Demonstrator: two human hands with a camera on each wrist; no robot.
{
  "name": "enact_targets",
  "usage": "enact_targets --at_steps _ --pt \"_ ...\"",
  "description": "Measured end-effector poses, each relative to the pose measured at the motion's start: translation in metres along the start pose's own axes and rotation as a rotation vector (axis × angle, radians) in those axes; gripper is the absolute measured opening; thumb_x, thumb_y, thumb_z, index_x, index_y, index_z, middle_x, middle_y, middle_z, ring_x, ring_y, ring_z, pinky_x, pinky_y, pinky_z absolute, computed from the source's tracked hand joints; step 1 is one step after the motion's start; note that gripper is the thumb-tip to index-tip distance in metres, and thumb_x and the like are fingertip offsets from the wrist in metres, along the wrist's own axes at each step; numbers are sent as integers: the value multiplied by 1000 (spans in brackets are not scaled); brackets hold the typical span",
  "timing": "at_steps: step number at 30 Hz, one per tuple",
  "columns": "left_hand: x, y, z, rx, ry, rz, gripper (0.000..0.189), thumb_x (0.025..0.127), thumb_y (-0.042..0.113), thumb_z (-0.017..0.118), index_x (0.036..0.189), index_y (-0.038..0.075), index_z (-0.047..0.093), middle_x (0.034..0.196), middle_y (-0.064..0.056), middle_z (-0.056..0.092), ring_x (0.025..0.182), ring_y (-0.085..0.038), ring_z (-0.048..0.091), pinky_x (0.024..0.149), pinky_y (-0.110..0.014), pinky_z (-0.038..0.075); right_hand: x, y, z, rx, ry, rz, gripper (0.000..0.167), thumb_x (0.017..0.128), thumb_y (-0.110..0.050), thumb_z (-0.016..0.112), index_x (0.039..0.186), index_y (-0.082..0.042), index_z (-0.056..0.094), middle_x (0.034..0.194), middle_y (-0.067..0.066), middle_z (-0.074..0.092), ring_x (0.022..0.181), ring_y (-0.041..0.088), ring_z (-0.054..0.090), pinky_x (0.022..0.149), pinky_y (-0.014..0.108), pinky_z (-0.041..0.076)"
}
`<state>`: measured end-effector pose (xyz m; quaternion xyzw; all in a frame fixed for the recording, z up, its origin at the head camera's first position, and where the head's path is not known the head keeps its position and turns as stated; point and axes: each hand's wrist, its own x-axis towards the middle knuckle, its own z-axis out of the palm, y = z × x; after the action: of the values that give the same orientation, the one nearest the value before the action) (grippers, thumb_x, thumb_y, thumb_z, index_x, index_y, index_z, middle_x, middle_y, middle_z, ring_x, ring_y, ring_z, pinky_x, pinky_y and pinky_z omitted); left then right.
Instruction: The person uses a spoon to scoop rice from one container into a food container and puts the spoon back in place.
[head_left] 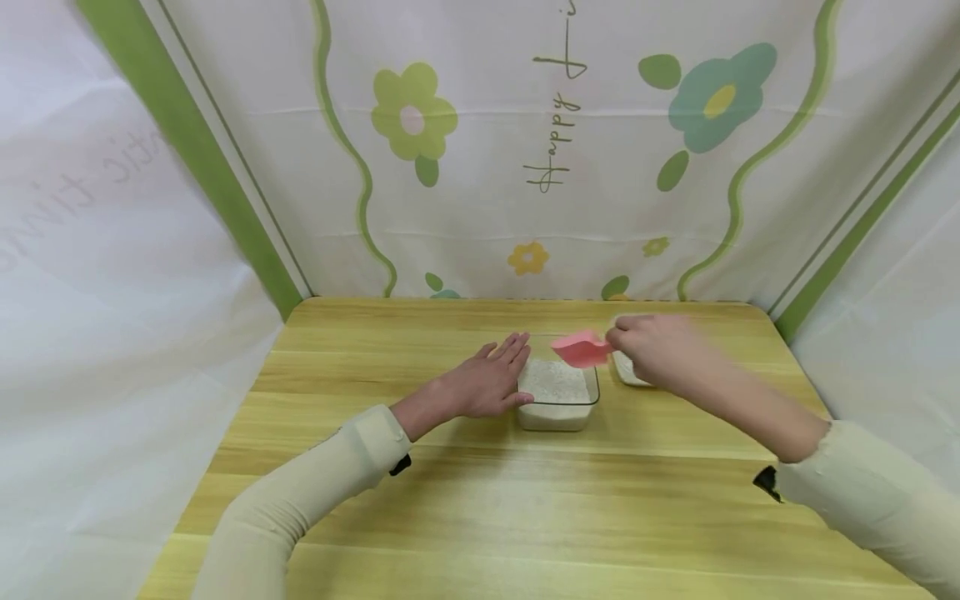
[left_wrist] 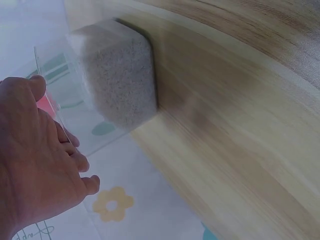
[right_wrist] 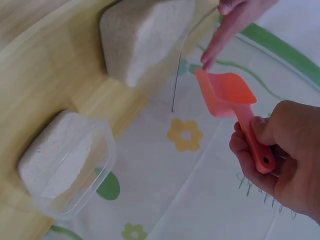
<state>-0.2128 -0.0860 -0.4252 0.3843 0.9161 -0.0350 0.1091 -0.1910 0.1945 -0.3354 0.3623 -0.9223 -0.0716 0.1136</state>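
A clear glass container holds pale, rice-like grains. My left hand rests against the container's left rim with its fingers extended; in the left wrist view the hand lies along the clear wall above the grains. My right hand grips a pink scoop by its handle, over the right back part of the container. In the right wrist view the scoop is tilted and no grains show in its bowl. A smaller clear plastic tub with white contents stands to the right, partly hidden by my right hand.
The wood-grain table extends toward me on all sides of the containers. Along its back edge hangs a white cloth printed with flowers, and similar cloth walls flank the left and right.
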Motion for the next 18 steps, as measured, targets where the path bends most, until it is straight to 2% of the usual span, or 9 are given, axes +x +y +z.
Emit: enact_targets --at_steps 4,8,10,14,18 --pt "1 0 1 3 3 -6 84 104 61 27 160 3 9 169 -12 -4 157 -24 -3 125 -46 17 21 -11 7 -139 -24 -111 15 80 8 70 81 -7 68 73 3 61 60 18 56 45 30 43" --pt "1 0 1 12 2 -10 84 103 62 27 160 3 10 169 -12 -4 157 -24 -2 125 -46 18 39 -18 29 -259 22 -230 16 81 3 76 73 -8 68 67 3 60 57 17 56 44 29 45" --pt "2 0 0 15 2 -7 84 103 62 27 160 3 11 169 -12 -4 157 -24 -2 125 -46 18 46 -20 42 -294 41 -261 18 81 -1 77 68 -10 68 65 3 60 54 15 55 43 28 46" --pt "4 1 0 20 -4 0 83 104 61 26 160 2 11 169 -13 -3 157 -24 -1 125 -46 19 57 -22 61 -270 33 -284 22 81 -1 76 64 -14 68 65 2 62 54 15 55 45 29 48" --pt "4 2 -1 35 -10 -6 83 104 61 26 160 2 11 169 -13 -3 157 -25 -1 125 -46 19 67 -24 65 -198 -25 -279 21 81 1 75 67 -12 68 69 4 65 57 18 59 49 30 50"
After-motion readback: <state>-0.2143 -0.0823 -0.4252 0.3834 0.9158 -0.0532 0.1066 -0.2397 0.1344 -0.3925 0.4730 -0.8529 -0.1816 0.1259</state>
